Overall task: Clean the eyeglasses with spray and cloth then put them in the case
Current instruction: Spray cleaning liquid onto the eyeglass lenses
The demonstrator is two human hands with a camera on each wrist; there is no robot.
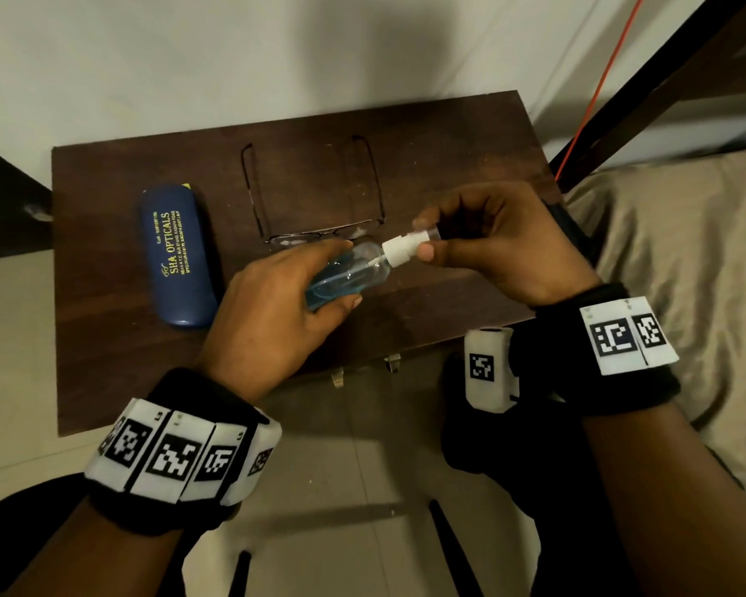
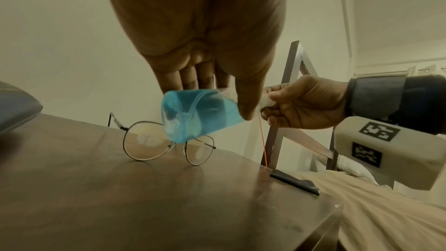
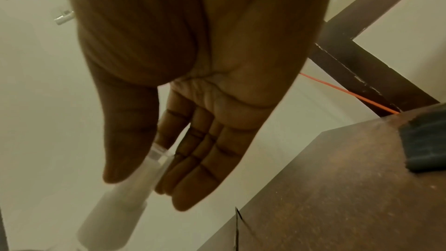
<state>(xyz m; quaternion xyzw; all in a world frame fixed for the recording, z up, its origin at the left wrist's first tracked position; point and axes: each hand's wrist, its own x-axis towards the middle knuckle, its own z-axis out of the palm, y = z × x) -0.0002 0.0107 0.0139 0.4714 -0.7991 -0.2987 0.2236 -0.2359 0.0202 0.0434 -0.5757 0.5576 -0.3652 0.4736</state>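
My left hand (image 1: 342, 275) grips a clear spray bottle (image 1: 365, 269) of blue liquid, held tilted above the dark wooden table (image 1: 117, 338). My right hand (image 1: 425, 237) pinches the clear cap (image 1: 432, 233) over the bottle's white nozzle (image 1: 399, 250). Thin wire-rimmed eyeglasses (image 1: 315, 196) stand on the table behind the bottle with their arms open. In the left wrist view both lenses of the eyeglasses (image 2: 144, 140) show whitish patches. A closed blue eyeglass case (image 1: 177, 256) lies at the left. A dark cloth (image 3: 424, 140) lies at the table's right edge.
A bed with a beige sheet (image 1: 685, 234) borders the table on the right, with a dark wooden frame (image 1: 647, 84) and an orange cord (image 1: 599, 88) behind it. A pale wall stands behind the table. Tiled floor (image 1: 14, 359) and a dark chair (image 1: 470, 445) are below.
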